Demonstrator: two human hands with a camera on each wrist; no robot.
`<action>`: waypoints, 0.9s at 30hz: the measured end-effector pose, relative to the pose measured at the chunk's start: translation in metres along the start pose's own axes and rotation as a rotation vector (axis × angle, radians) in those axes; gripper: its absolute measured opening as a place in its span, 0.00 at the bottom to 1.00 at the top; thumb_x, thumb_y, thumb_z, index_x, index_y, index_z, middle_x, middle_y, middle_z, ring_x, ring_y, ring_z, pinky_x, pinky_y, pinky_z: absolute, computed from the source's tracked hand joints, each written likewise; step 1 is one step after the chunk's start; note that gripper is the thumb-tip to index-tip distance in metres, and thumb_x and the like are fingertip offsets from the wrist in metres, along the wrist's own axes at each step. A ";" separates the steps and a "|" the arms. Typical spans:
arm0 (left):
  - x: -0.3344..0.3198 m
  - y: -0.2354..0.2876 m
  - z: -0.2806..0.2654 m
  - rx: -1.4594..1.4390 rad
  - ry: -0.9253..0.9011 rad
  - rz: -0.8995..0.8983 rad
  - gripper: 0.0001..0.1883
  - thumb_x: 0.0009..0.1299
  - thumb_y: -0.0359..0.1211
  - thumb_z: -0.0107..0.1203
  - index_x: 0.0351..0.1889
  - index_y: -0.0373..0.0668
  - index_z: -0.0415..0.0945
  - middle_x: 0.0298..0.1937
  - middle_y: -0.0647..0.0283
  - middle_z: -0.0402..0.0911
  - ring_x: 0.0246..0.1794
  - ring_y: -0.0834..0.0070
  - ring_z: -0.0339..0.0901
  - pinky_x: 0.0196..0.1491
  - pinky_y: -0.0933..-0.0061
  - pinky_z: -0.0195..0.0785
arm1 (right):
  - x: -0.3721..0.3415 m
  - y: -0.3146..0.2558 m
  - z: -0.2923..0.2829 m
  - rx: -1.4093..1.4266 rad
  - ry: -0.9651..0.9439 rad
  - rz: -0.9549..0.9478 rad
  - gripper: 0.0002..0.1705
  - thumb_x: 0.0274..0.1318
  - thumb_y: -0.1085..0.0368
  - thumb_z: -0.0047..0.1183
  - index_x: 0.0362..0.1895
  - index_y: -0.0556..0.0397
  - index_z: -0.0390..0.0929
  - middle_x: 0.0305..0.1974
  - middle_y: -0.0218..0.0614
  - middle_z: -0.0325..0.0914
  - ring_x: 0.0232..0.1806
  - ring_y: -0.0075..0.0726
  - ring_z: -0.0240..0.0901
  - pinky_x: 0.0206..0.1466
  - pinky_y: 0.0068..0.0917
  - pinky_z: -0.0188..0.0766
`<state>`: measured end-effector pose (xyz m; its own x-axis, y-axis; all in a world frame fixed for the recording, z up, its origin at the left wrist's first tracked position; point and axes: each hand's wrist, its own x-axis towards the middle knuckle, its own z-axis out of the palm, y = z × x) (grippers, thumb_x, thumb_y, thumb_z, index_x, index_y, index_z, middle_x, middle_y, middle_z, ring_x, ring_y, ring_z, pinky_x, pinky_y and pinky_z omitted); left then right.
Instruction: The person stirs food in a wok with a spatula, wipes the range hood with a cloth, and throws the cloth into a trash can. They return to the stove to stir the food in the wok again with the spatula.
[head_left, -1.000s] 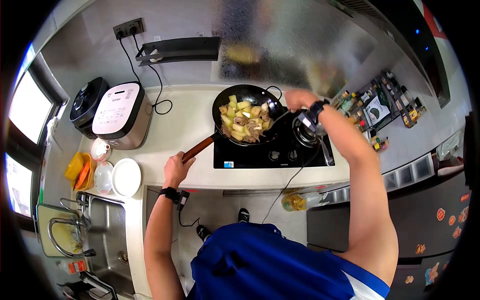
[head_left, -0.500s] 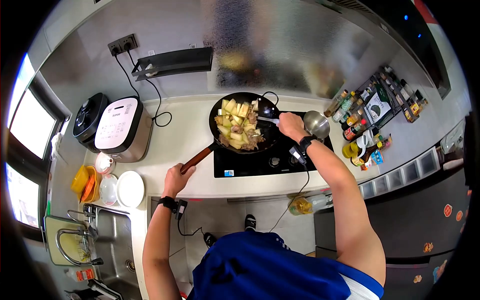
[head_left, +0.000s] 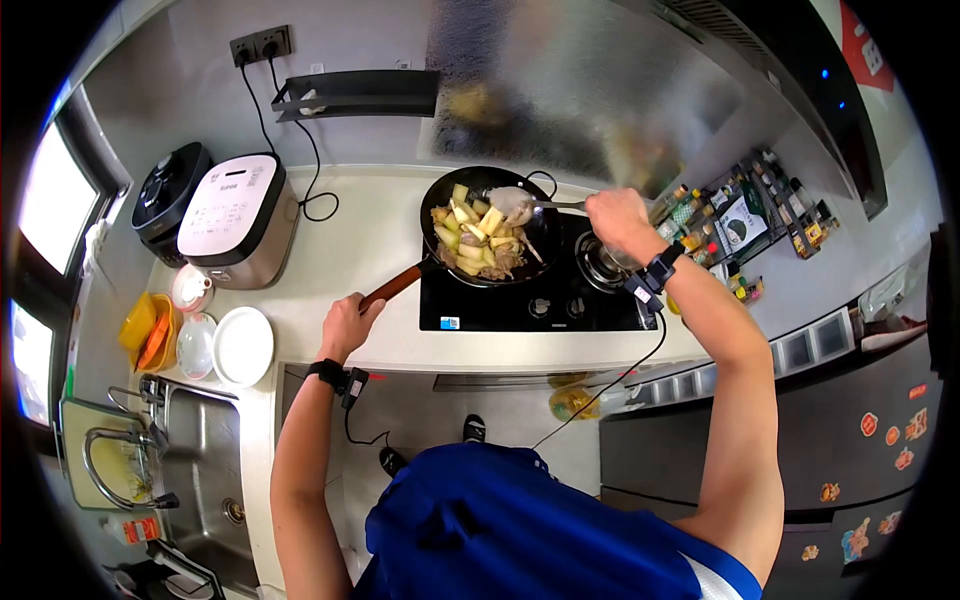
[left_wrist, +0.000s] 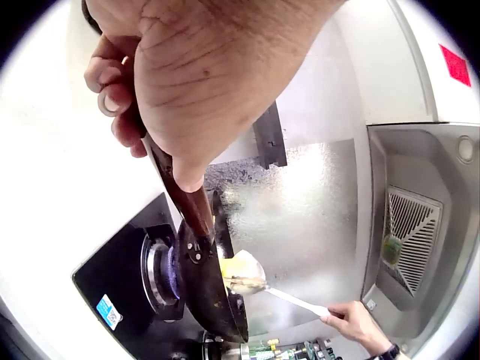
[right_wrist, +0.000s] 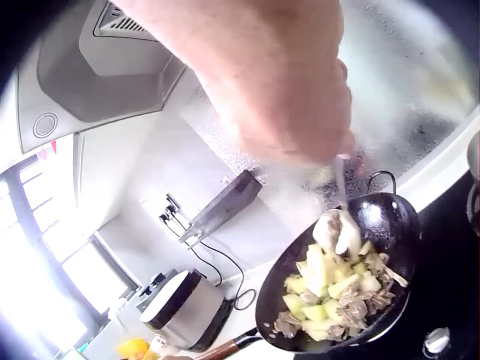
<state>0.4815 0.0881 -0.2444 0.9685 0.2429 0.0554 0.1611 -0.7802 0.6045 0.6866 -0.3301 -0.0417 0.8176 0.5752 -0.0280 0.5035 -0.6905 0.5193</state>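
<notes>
My left hand (head_left: 348,325) grips the wooden handle (head_left: 392,288) of a black wok (head_left: 437,192) on the hob; in the left wrist view the thumb lies along the handle. Chunks of pale green vegetable and pieces of meat (right_wrist: 330,307) fill the wok's middle. My right hand (head_left: 620,220) holds a spatula (head_left: 512,203) by its handle, to the right of the wok. Its rounded head is over the wok's far side, with some food on it in the left wrist view (left_wrist: 244,274). The right wrist view hides most of the right fingers behind the hand.
A blue flame (left_wrist: 172,274) burns under the wok on the black hob (head_left: 450,305). Seasoning bottles (head_left: 690,205) line the right wall. To the left stand a rice cooker (head_left: 235,215), a white plate (head_left: 243,347) and a sink (head_left: 205,480).
My right hand first came down and left, then moved back up and right. The spatula's head rose to the wok's far side, and the food has been stirred. My left hand stays on the handle.
</notes>
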 end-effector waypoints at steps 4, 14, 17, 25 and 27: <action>-0.003 0.000 0.003 -0.016 0.016 -0.015 0.25 0.72 0.51 0.59 0.39 0.33 0.82 0.32 0.42 0.84 0.37 0.43 0.82 0.40 0.49 0.74 | 0.015 0.007 -0.031 0.005 -0.143 0.055 0.11 0.53 0.68 0.54 0.37 0.51 0.87 0.38 0.44 0.87 0.42 0.52 0.86 0.41 0.45 0.82; -0.009 0.004 -0.004 -0.243 0.055 -0.037 0.19 0.70 0.46 0.62 0.42 0.37 0.86 0.31 0.47 0.84 0.34 0.49 0.82 0.41 0.56 0.74 | 0.085 0.014 -0.055 0.129 -0.630 -0.017 0.22 0.44 0.59 0.73 0.41 0.61 0.85 0.33 0.46 0.85 0.35 0.45 0.84 0.38 0.40 0.80; -0.010 0.000 -0.006 -0.298 0.064 0.017 0.18 0.70 0.45 0.62 0.44 0.38 0.86 0.31 0.47 0.84 0.33 0.49 0.81 0.40 0.57 0.74 | 0.094 0.010 -0.060 0.247 -0.756 -0.089 0.20 0.46 0.59 0.72 0.37 0.62 0.85 0.25 0.42 0.80 0.25 0.37 0.77 0.31 0.38 0.75; -0.008 -0.005 0.003 -0.267 0.094 0.043 0.17 0.71 0.43 0.62 0.44 0.38 0.85 0.30 0.46 0.82 0.31 0.48 0.80 0.38 0.56 0.72 | 0.065 -0.068 0.064 0.543 -0.315 -0.282 0.22 0.56 0.54 0.61 0.40 0.63 0.84 0.39 0.57 0.84 0.40 0.59 0.83 0.47 0.46 0.79; -0.006 -0.001 -0.002 -0.238 0.064 0.035 0.17 0.70 0.43 0.62 0.43 0.38 0.85 0.29 0.47 0.82 0.30 0.48 0.79 0.37 0.55 0.72 | 0.055 -0.101 0.098 0.701 -0.195 -0.006 0.16 0.54 0.58 0.59 0.28 0.61 0.80 0.23 0.53 0.75 0.23 0.52 0.73 0.34 0.45 0.72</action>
<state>0.4747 0.0889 -0.2438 0.9574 0.2603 0.1249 0.0713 -0.6324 0.7713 0.7086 -0.2716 -0.1795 0.8162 0.5362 -0.2153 0.5154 -0.8440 -0.1484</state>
